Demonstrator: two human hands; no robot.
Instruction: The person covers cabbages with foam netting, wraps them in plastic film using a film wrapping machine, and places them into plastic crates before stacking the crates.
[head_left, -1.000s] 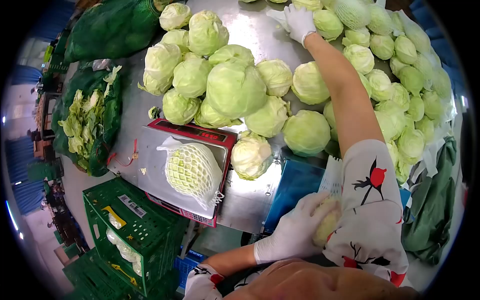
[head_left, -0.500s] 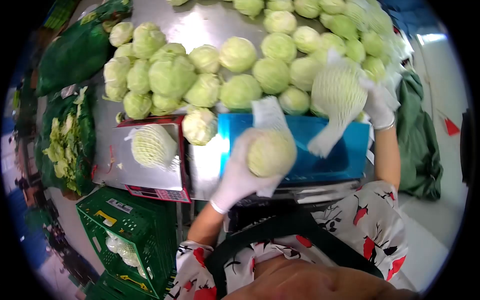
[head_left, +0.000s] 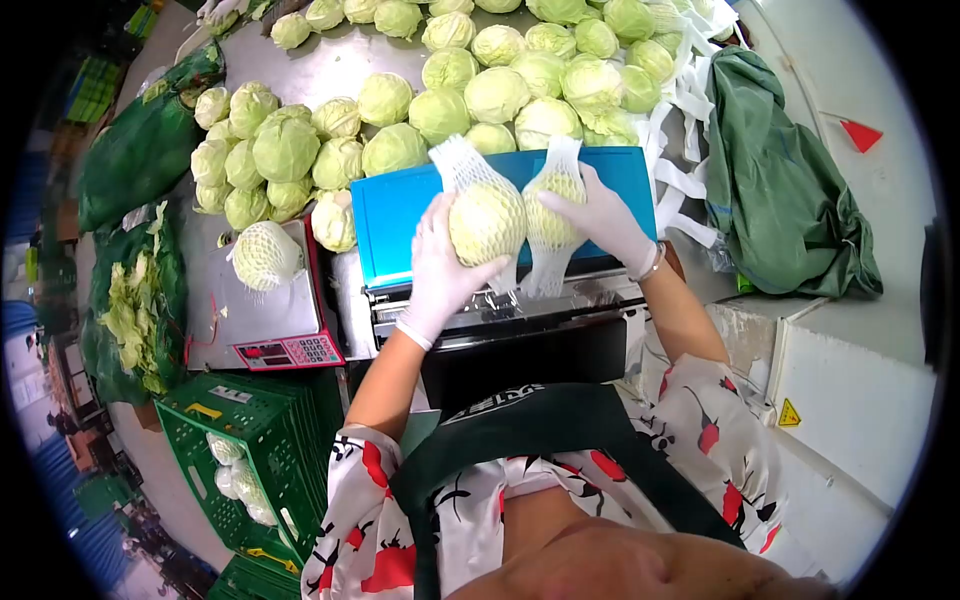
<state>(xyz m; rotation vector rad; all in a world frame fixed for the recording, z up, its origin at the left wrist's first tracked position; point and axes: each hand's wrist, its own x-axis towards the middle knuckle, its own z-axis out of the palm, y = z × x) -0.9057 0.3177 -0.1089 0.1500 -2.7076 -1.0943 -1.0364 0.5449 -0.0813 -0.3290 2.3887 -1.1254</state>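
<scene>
Both hands are gripping, each with a netted cabbage over the blue plate. The left hand (head_left: 438, 268) cups the left cabbage (head_left: 487, 224), its thumb along the near side. The right hand (head_left: 608, 218) clasps the right cabbage (head_left: 556, 207), thumb laid across the net. The two cabbages are side by side above the near part of the plate (head_left: 395, 230), loose net ends reaching beyond them and toward the person.

Bare cabbages (head_left: 497, 94) crowd the bench (head_left: 345, 62) on the far side of the plate. To the plate's left is a scale (head_left: 275, 320) bearing a third netted cabbage (head_left: 266, 256); one bare cabbage (head_left: 334, 221) sits between scale and plate. Farther left are a green sack (head_left: 140, 150) and loose leaves (head_left: 137, 315). A green crate (head_left: 300, 450) stands left of the plate, nearer the person. Right of the plate lie white nets (head_left: 683, 185), then a green cloth (head_left: 780, 190).
</scene>
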